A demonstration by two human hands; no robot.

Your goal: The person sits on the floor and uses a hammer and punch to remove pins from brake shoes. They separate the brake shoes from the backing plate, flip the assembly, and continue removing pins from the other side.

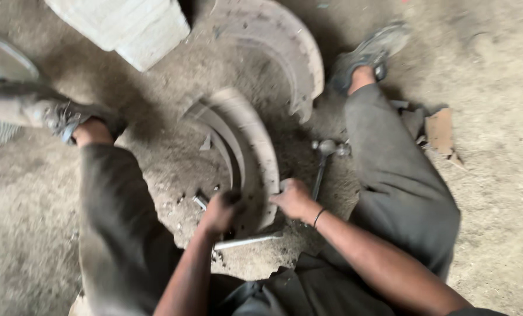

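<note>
My left hand (219,212) was clenched on the near end of a curved metal shoe (247,152) standing on the dirt floor (495,222), and my right hand (293,199) grasped its edge just opposite. A hammer (323,161) lay just beyond the right grip, a metal rod (247,241) below both.

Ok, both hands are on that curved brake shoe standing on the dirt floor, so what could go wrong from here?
1. The curved grey metal brake shoe stands on edge in loose dirt; it could tip onto the left hand or right hand gripping its lower end.
2. The steel hammer lies right by the right knee, easy to kneel on or kick.
3. Small metal bits on the ground could get lost in the dust.
</note>
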